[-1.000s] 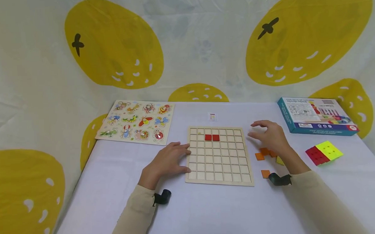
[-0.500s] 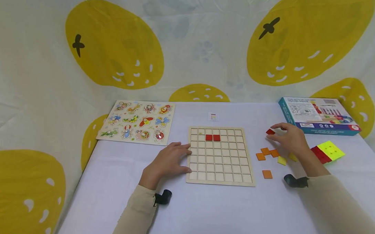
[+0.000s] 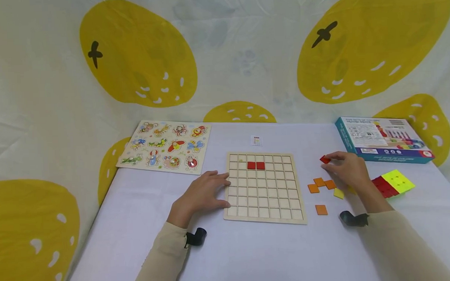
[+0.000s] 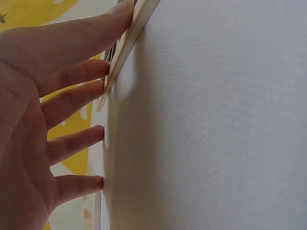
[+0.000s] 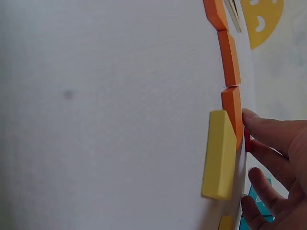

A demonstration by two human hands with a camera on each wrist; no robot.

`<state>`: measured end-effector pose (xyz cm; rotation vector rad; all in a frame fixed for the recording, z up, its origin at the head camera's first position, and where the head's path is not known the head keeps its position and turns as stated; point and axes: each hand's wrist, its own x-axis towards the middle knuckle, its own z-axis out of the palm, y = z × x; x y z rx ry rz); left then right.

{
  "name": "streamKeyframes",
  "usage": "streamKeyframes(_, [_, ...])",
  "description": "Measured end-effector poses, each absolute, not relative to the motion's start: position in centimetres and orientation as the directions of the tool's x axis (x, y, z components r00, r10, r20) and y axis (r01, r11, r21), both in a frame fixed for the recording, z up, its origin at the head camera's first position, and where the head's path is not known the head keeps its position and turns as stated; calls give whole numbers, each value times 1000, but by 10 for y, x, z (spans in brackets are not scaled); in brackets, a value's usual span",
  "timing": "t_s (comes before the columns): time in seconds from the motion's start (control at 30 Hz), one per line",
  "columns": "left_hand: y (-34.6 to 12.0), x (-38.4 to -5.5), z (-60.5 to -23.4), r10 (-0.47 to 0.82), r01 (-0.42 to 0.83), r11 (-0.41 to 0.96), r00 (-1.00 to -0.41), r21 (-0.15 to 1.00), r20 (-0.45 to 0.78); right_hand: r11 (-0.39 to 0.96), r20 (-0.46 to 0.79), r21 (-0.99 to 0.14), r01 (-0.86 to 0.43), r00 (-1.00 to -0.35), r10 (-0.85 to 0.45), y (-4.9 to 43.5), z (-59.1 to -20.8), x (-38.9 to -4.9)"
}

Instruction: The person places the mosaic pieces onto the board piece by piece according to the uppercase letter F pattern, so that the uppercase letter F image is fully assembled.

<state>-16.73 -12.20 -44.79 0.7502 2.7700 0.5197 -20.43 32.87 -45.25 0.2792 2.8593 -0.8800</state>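
Board: from the head view, I see two red tiles (image 3: 251, 165) sitting in the far part of the board (image 3: 262, 193). I'd say it's just begun.
Left hand (image 3: 204, 193): fingers spread, touching the board's left edge.
Right hand (image 3: 349, 169): pinching another red tile (image 3: 324, 159), right of the board.
Loose tiles: orange tiles (image 3: 321, 210) and yellow tiles (image 3: 338, 193) lie right, seemingly left to place.
Left wrist: thumb on the board's edge.
Right wrist: thumb and finger pinch red.
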Motion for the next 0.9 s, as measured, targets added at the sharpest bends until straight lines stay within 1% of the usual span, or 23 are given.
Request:
streamKeyframes(0.33, [-121, -166, -447, 518, 436, 811, -845, 391, -133, 817, -107, -546, 185, -983, 151, 325, -459, -205])
streamKeyframes(0.9, [-121, -166, -447, 520, 436, 806, -845, 400, -127, 812, -121, -557, 174, -984, 127, 326, -455, -205])
